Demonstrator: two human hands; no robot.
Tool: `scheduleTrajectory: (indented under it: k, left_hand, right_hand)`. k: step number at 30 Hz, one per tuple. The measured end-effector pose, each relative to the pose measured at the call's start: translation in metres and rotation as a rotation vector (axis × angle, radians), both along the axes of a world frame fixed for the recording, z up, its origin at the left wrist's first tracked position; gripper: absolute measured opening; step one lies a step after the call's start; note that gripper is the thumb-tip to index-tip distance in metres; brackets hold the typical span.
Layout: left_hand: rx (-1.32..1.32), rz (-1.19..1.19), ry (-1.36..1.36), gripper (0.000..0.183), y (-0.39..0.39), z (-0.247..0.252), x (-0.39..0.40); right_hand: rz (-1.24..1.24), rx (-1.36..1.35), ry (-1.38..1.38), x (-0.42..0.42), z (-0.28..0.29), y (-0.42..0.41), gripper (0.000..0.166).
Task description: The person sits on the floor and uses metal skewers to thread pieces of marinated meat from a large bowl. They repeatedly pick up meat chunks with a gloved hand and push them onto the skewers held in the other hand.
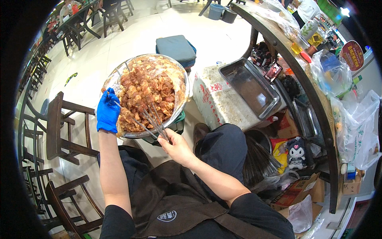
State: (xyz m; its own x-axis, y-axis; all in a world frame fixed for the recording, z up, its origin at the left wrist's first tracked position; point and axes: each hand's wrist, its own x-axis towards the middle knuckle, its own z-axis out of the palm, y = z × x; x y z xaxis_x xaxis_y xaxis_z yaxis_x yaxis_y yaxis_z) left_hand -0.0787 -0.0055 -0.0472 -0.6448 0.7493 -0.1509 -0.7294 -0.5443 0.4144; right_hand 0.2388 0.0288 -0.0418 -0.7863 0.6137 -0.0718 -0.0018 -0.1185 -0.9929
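My right hand [174,147], bare, grips a bunch of thin metal skewers [153,119] by their lower ends. Some of them carry chunks of meat and reach up over the bowl. My left hand [108,112], in a blue glove, is at the bowl's left side with its fingertips pinched, by the tip of one skewer; a small bit of meat seems to be at the fingers. A large metal bowl [187,86] lined with clear plastic film holds a heap of marinated meat pieces [162,103]. Other skewer tips stick out near its upper left.
Right of the bowl, an empty metal tray [250,88] rests on a white foam box [220,101]. Many loose skewers [259,161] stand beside my right knee. A cushioned stool [176,49] is behind the bowl, a wooden stool [71,125] at left, and a cluttered table [316,89] curves along the right.
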Motion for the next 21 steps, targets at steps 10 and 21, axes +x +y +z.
scheduleTrajectory:
  k: [10,21]
  left_hand:
    - [-0.056,0.169,0.218,0.026,0.002,0.018,0.011]
    - [-0.152,0.278,0.238,0.028,0.003,0.008,-0.006]
  right_hand:
    - [0.021,-0.05,-0.064,0.003,0.003,0.008,0.009]
    - [0.048,0.011,-0.04,0.005,0.0,0.007,0.01]
